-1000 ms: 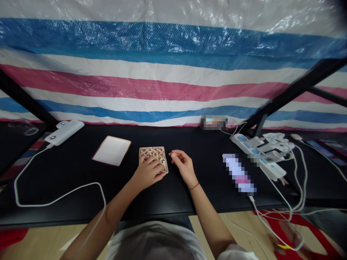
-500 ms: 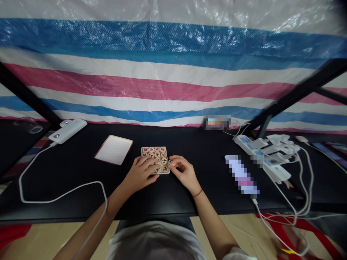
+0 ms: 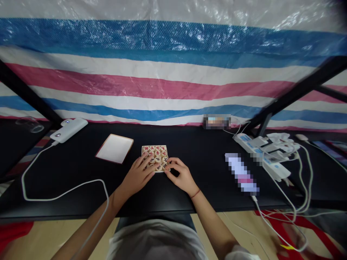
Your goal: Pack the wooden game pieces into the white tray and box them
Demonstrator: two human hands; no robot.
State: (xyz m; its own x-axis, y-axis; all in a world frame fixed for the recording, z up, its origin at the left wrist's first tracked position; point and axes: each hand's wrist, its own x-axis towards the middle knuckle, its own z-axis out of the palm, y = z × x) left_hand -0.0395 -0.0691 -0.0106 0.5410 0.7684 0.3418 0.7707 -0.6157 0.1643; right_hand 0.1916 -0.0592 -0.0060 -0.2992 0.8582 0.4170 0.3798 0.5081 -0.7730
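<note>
The right hand (image 3: 184,178) has shifted inward from just beside the box (image 3: 154,146) to its near right corner; whether it grips anything is unclear. The left hand (image 3: 137,177) spreads its fingers over the pieces (image 3: 157,153). The box lies on the tabletop (image 3: 159,193), between lid (image 3: 115,148) and power strip (image 3: 277,170).

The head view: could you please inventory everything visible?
Main table: one, black, middle
Box: one, whitish, centre
Round pieces: several, pale, red or black markings, in box
Tray or lid: one, white inside, left
Corded device: one, white, left
Clear object: one, colourless, far left
Power strip: one, white-blue, right
Cables: several, white, sides
Pixelated items: two, multicoloured, right and rear
Striped sheet: one, blue-white-red, behind
Frame bars: several, black, sides
Red objects: two, red, lower corners
Floor: one, beige, below
Shirt: one, greyish-white, bottom
Left hand: one, bare, box's left
Right hand: one, bare, box's right
</note>
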